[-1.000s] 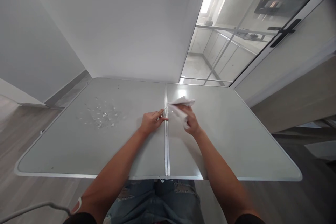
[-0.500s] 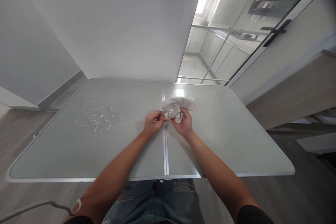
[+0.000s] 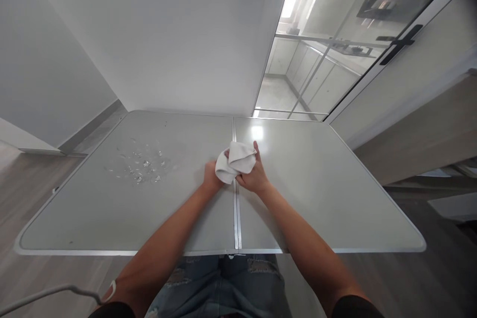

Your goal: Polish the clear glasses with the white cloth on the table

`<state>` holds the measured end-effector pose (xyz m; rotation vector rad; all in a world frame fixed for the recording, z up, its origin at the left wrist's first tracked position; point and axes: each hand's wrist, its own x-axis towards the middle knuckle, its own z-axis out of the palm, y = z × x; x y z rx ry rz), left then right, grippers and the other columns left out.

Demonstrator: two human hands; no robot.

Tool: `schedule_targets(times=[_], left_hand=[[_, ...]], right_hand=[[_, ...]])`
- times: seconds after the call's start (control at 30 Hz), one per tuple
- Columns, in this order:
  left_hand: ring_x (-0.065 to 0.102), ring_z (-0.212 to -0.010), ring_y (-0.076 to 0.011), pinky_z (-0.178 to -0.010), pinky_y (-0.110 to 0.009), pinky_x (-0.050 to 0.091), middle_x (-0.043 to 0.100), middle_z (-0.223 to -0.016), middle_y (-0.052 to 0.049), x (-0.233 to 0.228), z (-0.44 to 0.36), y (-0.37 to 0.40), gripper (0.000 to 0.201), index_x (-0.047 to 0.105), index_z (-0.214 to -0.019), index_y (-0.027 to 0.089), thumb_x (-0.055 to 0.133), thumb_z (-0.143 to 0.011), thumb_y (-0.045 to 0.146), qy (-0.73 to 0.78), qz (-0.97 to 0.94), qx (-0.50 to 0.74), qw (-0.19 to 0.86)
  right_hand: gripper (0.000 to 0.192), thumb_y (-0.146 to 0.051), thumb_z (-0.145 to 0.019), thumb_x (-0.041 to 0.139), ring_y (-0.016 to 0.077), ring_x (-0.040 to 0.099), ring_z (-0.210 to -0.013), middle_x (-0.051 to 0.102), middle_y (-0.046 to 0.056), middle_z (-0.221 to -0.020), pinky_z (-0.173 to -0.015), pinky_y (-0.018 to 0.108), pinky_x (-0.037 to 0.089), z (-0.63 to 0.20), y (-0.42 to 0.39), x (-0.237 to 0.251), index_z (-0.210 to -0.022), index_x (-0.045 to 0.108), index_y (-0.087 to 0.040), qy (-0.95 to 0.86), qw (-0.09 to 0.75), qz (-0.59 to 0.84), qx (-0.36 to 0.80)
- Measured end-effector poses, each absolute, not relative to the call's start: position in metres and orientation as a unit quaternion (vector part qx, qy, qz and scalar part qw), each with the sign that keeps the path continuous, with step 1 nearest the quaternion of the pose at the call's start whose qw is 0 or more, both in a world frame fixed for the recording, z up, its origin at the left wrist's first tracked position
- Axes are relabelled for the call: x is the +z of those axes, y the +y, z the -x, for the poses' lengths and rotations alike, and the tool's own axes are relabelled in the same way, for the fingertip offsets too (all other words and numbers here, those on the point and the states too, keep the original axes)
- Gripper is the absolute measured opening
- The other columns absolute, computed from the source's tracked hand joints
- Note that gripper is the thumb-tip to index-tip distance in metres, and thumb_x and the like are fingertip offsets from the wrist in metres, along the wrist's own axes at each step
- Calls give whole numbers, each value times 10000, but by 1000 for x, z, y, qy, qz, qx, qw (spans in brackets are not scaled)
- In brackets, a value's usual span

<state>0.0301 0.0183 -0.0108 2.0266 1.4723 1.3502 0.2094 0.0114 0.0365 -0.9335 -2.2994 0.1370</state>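
A white cloth (image 3: 242, 156) is bunched between my hands, above the middle seam of the table. My right hand (image 3: 256, 177) grips the cloth from the right, its thumb raised along the edge. On the left, my left hand (image 3: 212, 175) is closed, its fingers mostly hidden behind the cloth. The clear glass it held a moment earlier is now covered by the folds. Several clear glass pieces (image 3: 146, 164) stand or lie in a cluster on the left half of the table; their outlines are too faint to tell their exact shape.
The pale folding table (image 3: 316, 198) has a metal rim and a metal seam (image 3: 236, 218) down its middle. A white wall (image 3: 179, 49) rises behind it. A glass-paned door (image 3: 309, 69) is at the back right. A pale cable (image 3: 55, 289) hangs beside my left forearm.
The cloth has been drawn left and folded over the clear glass, which showed between my hands before and is now hidden. My right hand has turned, with its thumb pointing up.
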Motion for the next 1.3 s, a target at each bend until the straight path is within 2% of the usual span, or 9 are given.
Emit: schedule_targets(times=[0.17,0.3,0.53,0.63,0.77,0.9,1.0,1.2,1.3], left_hand=[[584,-550,-156,-544,-260,380,626,-575,-64,-5,-26,15,238,686,-708,179,652,-860,359,437,-832,338,-49],[640,-616,-150,-582,-250,408,703,-696,-48,2,-24,11,287,713,-1068,216,644,-905,442,386,-861,327,-62],[591,-560,-103,-592,-221,422,681,-651,-4,1,-36,6,263,713,-1010,195,645,-908,428,401,-807,430,53],[564,-559,-94,-575,-210,429,674,-682,5,5,-40,6,292,704,-957,183,639,-900,462,448,-746,473,139],[504,-510,-94,-524,-213,404,599,-590,27,7,-42,11,307,683,-870,167,577,-925,449,506,-665,499,230],[551,-541,-141,-520,-246,427,646,-612,-21,-1,-39,16,191,675,-787,161,564,-873,291,497,-682,486,228],[614,-613,-185,-542,-270,449,710,-709,-68,-7,-37,18,108,674,-771,177,568,-792,192,485,-742,429,172],[618,-575,-184,-517,-265,395,684,-684,-76,-8,-30,18,84,685,-798,173,603,-781,183,502,-819,278,11],[629,-583,-183,-536,-263,407,692,-736,-82,-3,-28,14,154,690,-947,173,557,-878,210,439,-865,242,-9]], right_hand=[[323,-278,-865,468,269,607,-972,696,77,-1052,-918,432,463,-218,18,42,-1048,727,-214,-786,360,450,225],[351,-419,-915,444,192,570,-741,646,9,-733,-699,309,461,-230,22,44,-831,709,-206,-638,382,464,482],[412,-577,-800,616,189,605,-718,672,28,-764,-646,300,476,-227,23,39,-825,675,-170,-373,456,433,682],[444,-608,-847,563,202,628,-782,673,37,-826,-695,317,510,-214,20,30,-909,666,-181,-381,526,427,629],[473,-547,-956,433,253,625,-1079,664,90,-1118,-926,403,521,-196,11,15,-1270,582,-226,-553,550,436,449],[609,-377,-966,425,306,214,-1515,354,117,-1579,-1203,535,266,-195,9,19,-1550,307,-255,-780,451,386,196],[595,-289,-946,445,347,81,-1544,285,60,-1633,-1206,582,218,-206,14,32,-1536,366,-278,-856,358,363,89],[484,-281,-887,550,343,344,-1418,474,84,-1500,-1107,486,360,-226,20,47,-1371,572,-258,-871,315,367,87],[291,-260,-924,475,252,577,-1076,669,78,-1159,-911,378,450,-232,23,47,-1113,693,-228,-847,311,388,187]])
